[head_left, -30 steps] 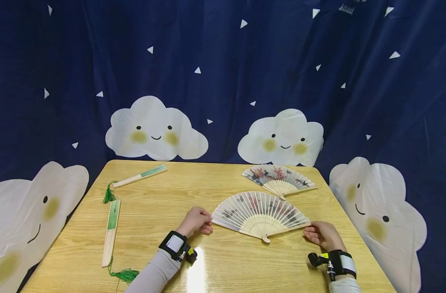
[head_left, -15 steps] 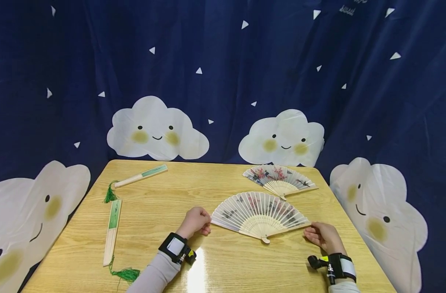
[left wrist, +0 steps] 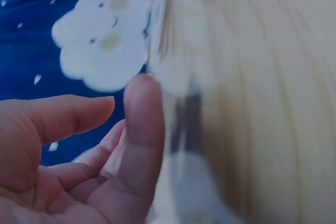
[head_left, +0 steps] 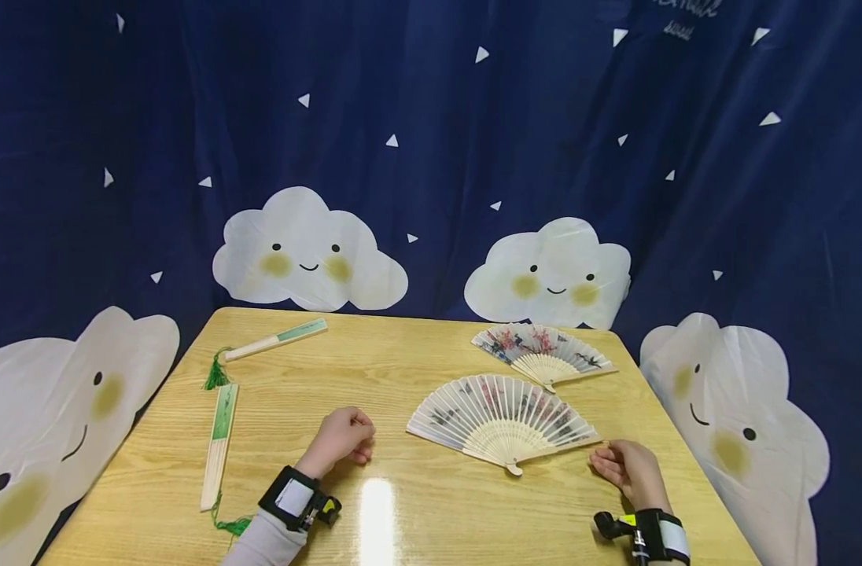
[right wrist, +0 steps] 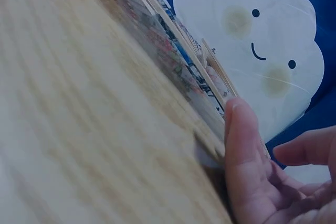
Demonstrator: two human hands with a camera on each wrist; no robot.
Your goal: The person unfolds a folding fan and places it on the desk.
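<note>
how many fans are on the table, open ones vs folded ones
open fans: 2, the near open fan between the left hand and right hand, and the far open fan
folded fans: 2, the near folded fan and the far folded fan, both with green tassels
total: 4

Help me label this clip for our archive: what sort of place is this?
Probably a staged recording corner, not a lived-in room: a small wooden table stands against a navy backdrop curtain printed with smiling clouds, and it holds only paper fans, two open fans and two folded fans.
</note>
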